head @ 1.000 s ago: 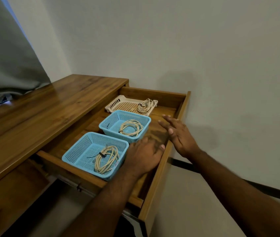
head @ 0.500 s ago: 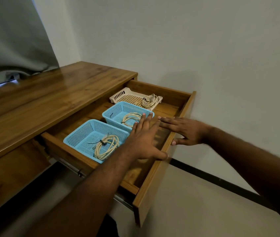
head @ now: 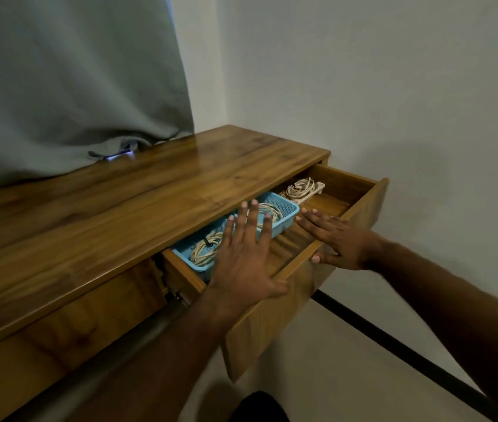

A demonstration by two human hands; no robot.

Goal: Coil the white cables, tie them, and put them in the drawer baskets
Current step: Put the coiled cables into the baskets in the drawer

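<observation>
Drawer (head: 317, 287) found partly open under desk top (head: 138, 208); rear half of interior hidden beneath top. Near blue basket (head: 185, 260) cut off by top edge and by left hand (head: 243, 263); only front corner w/ part of a coiled cable (head: 203, 252) visible. Black tie on that coil barely made out. Second blue basket (head: 285, 216) at 1 o'clock from first, partly masked by left fingers (head: 252, 220); coil inside (head: 270, 210) seen only in slivers. White tray (head: 317, 190) at far end, mostly under top; coil on it (head: 301, 188) visible, detail soft from blur. Lower frame blurred; dark shape at bottom edge not identified.

Left hand flat, fingers spread wide, nothing held; palm over drawer front edge, fingertips over second basket, contact w/ basket not determinable. Right hand (head: 339, 242) flat, fingers extended and slightly apart, nothing held; thumb pressed on outer face of drawer front, fingertips toward 10 o'clock, just beside second basket corner, apart from it.

All three coils lay inside containers, none in hand. Row of containers and drawer long axis ran 7 to 1 o'clock. Coils lay flat; near coil's oval ran roughly 7 to 1 o'clock.
</observation>
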